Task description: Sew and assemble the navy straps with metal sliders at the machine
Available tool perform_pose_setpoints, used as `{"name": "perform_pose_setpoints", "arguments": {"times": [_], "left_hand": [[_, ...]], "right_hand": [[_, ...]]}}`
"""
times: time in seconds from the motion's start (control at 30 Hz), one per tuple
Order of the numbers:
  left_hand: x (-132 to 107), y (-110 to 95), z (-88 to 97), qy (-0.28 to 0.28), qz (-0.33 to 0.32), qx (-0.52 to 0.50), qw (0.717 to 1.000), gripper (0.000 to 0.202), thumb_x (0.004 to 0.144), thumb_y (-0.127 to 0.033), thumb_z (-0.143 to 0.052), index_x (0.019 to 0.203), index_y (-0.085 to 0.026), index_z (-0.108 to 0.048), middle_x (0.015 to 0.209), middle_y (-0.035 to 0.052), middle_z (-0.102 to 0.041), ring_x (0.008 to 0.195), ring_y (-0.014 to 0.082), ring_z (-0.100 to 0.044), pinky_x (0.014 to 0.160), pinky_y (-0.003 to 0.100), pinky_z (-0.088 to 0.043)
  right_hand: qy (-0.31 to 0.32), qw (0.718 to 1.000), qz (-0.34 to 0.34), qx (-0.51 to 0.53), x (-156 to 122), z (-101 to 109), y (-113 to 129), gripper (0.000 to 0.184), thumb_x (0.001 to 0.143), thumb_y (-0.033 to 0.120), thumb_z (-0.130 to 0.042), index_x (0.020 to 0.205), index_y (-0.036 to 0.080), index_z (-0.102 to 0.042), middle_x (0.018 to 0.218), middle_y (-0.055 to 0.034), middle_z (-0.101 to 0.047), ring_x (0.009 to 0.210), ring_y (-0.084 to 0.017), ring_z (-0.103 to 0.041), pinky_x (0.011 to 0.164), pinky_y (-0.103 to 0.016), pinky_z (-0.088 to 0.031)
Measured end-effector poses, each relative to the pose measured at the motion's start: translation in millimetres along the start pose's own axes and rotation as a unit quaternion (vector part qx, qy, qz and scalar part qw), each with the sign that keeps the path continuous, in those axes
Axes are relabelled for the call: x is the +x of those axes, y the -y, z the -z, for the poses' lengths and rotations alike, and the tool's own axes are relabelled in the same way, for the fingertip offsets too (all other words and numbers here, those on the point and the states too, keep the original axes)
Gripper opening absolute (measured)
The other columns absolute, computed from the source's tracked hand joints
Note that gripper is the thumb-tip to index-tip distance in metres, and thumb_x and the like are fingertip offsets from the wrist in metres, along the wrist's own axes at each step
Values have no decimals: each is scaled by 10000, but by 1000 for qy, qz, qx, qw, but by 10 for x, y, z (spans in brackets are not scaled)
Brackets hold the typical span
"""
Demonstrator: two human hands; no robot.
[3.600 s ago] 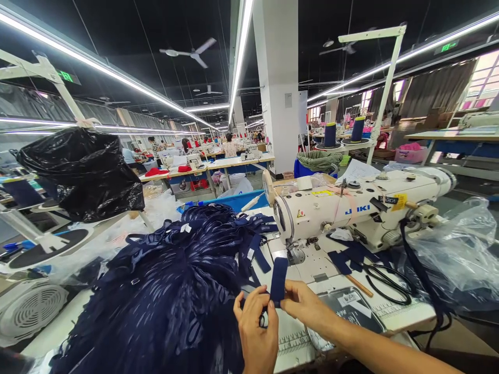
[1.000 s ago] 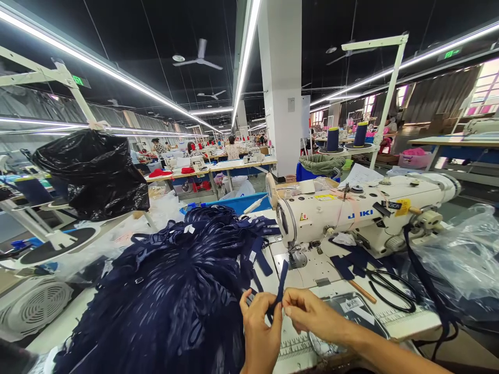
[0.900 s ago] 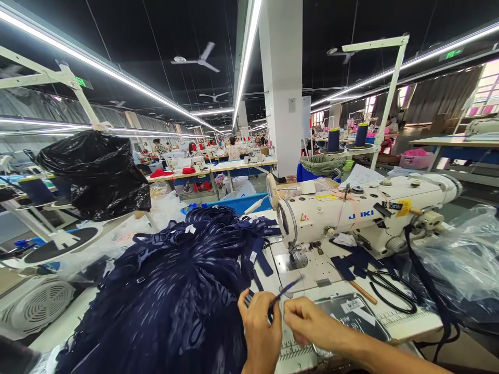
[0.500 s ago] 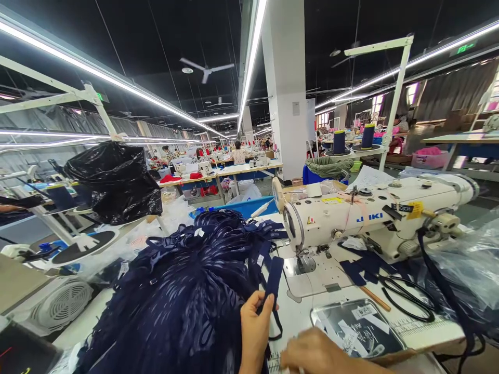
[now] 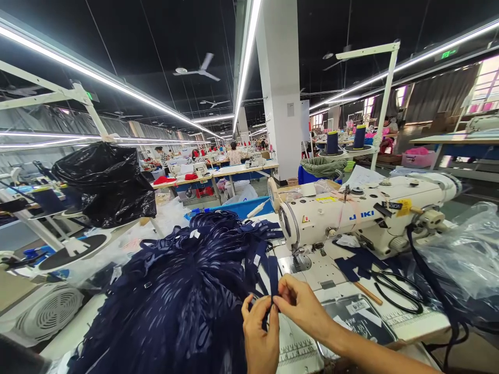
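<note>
A navy fabric strap (image 5: 273, 271) stands up between my hands, just in front of the sewing machine (image 5: 351, 215). My left hand (image 5: 262, 332) pinches its lower end between thumb and fingers. From the right, my right hand (image 5: 298, 304) closes on the same strap, its fingertips touching those of the left. Whether a smaller piece sits between the fingertips is hidden. Left of both hands lies a large heap of navy straps (image 5: 175, 301), with a small white label (image 5: 257, 260) near its right side. The needle area (image 5: 298, 261) of the machine is beyond the hands.
Black scissors (image 5: 401, 291) and a wooden stick (image 5: 368, 293) lie right of the hands, beside a tray (image 5: 354, 319) with paper scraps. Clear plastic (image 5: 463, 265) is heaped at far right. A black bag (image 5: 105, 182) hangs at left. Thread cones (image 5: 332, 142) stand behind the machine.
My right hand has moved up and left from the table's front edge and now grips the strap beside my left hand. The strap has come slightly lower and left in view.
</note>
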State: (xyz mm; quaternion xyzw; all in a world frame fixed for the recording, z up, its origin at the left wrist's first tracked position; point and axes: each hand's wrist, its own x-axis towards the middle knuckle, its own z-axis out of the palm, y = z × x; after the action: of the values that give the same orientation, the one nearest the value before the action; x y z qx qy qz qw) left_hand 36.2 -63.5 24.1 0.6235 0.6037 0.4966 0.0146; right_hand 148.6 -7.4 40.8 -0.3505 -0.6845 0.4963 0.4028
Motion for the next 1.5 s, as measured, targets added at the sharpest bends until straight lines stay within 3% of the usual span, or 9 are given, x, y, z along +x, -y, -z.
{"name": "perform_pose_setpoints", "arguments": {"times": [0.17,0.3,0.47,0.67,0.73,0.9,1.3,1.43,1.5], "left_hand": [[15,-22,13,-3,-35,53,998,184,793,-271,-460,762,-222,-634,752,16,-686,745,197,-623,846,454,-437],[33,-47,4,-3,-12,57,998,219,798,-290,-449,675,-220,-617,679,2,-675,728,212,-623,783,434,-474],[22,-36,-35,15,-21,66,997,185,806,-272,-447,717,-220,-600,686,-10,-666,668,189,-614,830,477,-425],[7,-54,-44,43,-62,77,994,148,805,-202,-430,758,-201,-569,742,6,-656,657,162,-609,901,496,-334],[6,-59,-41,63,-56,69,994,166,815,-217,-415,748,-198,-566,727,8,-651,650,158,-605,901,497,-332],[16,-53,-22,86,-11,48,995,211,824,-287,-412,719,-206,-577,697,3,-654,664,169,-599,900,464,-358],[11,-223,-86,41,-87,111,989,197,798,-121,-370,669,-188,-503,614,-26,-577,595,128,-570,899,468,-276],[34,-213,-70,68,-72,78,992,184,790,-152,-396,684,-195,-540,617,-24,-599,582,133,-575,904,463,-296],[65,-161,-42,63,-32,42,997,190,789,-220,-424,666,-198,-567,606,-15,-616,576,150,-580,871,444,-352]], "right_hand": [[0,1000,17,-20,-3,54,33,82,695,120,-441,635,174,-426,510,66,-380,487,-78,-362,464,-205,-281],[7,986,117,-116,-61,142,36,117,784,153,-426,673,175,-458,563,45,-430,507,-86,-385,483,-215,-291],[-53,900,296,-315,-95,171,-19,186,862,142,-345,739,176,-480,644,6,-495,577,-120,-418,559,-249,-307],[-70,784,399,-471,-66,177,44,300,806,8,-287,598,165,-435,552,3,-434,478,-125,-314,506,-278,-237],[-52,792,398,-460,-54,204,65,259,770,9,-327,593,166,-430,552,8,-443,479,-119,-322,505,-269,-247],[0,905,269,-329,-47,284,61,144,758,69,-416,670,178,-451,588,33,-489,527,-97,-408,520,-212,-307],[-62,770,411,-485,-83,242,58,309,777,-11,-288,560,156,-432,528,0,-439,468,-119,-282,498,-277,-213],[-36,818,384,-426,-145,266,130,234,714,11,-338,562,170,-415,535,10,-447,471,-110,-302,505,-269,-248],[54,867,359,-342,-238,309,233,201,702,31,-359,580,181,-413,550,20,-462,498,-103,-357,551,-252,-314]]}}
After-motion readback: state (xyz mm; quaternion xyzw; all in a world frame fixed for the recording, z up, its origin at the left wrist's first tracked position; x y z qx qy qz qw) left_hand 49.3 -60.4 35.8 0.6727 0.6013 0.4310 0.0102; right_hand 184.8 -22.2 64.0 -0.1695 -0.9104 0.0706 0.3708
